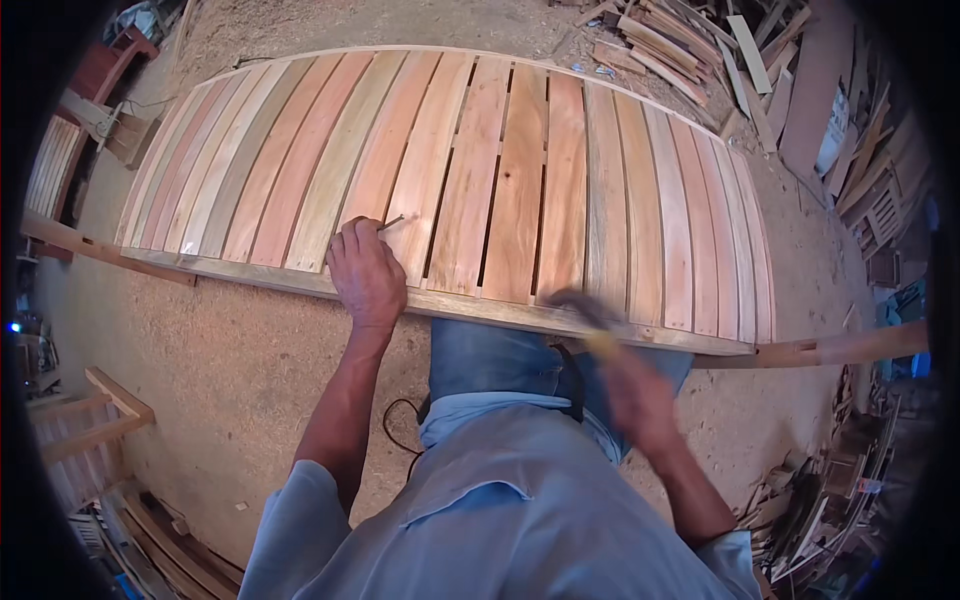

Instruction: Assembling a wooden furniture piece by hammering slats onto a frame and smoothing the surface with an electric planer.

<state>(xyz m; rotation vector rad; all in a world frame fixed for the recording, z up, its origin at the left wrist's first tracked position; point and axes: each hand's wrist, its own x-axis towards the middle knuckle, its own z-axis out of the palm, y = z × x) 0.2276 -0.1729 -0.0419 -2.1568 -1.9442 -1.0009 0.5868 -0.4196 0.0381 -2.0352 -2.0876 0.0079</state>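
Left hand [368, 270]: we pinch a metal rod [394, 222] over slats [520, 200]
Right hand [643, 402]: we grip a hammer [602, 343], apparently (it's blurred)

The slatted panel [465, 190] lies crosswise before the person [490, 490], the left grip [367, 272] with a metal rod [394, 222] over its near edge, the right grip [638, 400] and hammer [588, 314] farther right (nearer the person), scrap wood [665, 50] beyond.
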